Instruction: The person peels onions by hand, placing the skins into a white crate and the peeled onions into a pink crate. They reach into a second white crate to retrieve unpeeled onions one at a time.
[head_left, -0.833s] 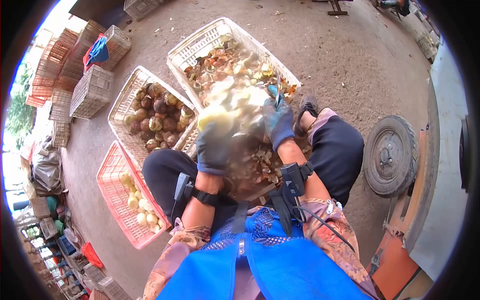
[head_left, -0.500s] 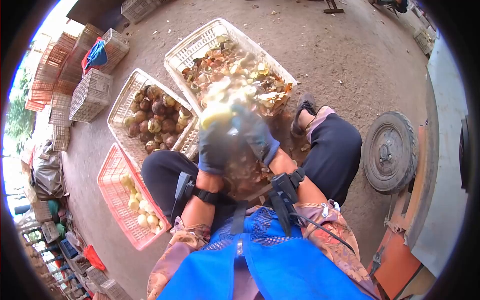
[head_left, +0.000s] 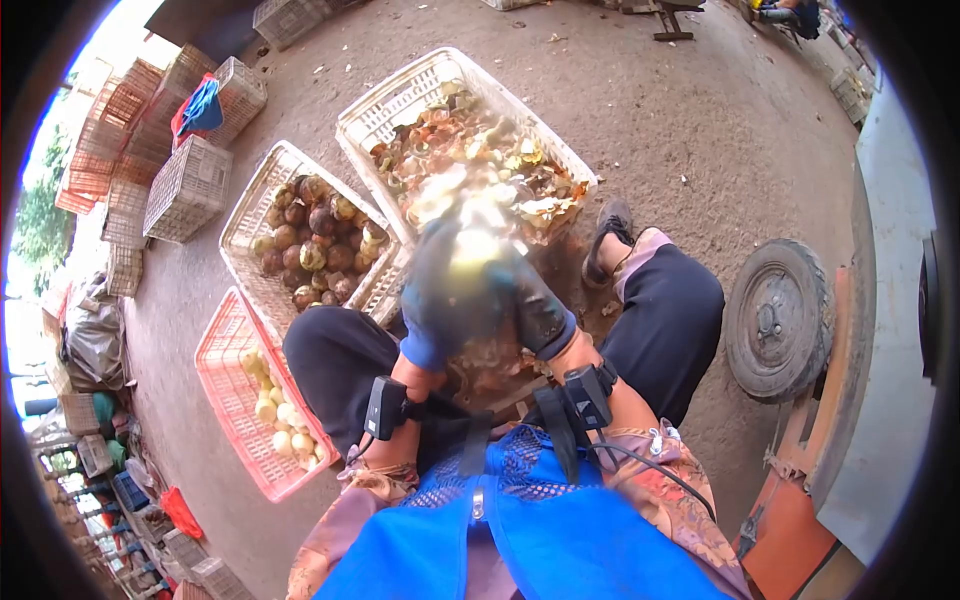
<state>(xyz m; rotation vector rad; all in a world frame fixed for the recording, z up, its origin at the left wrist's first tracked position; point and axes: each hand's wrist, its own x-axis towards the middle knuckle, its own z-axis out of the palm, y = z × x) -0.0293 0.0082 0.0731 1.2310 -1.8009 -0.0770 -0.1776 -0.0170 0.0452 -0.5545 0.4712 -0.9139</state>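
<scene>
A person in a blue apron is sitting with both hands close together over their lap. The left hand in a blue glove and the right hand in a blue glove are wrapping around a pale yellow round fruit, which looks blurry, so the grip is hard to tell. Just past the hands, a white plastic basket of brown peels is sitting on the ground. Beside it, a white basket of dark round fruits is resting near a red basket of peeled pale fruits.
</scene>
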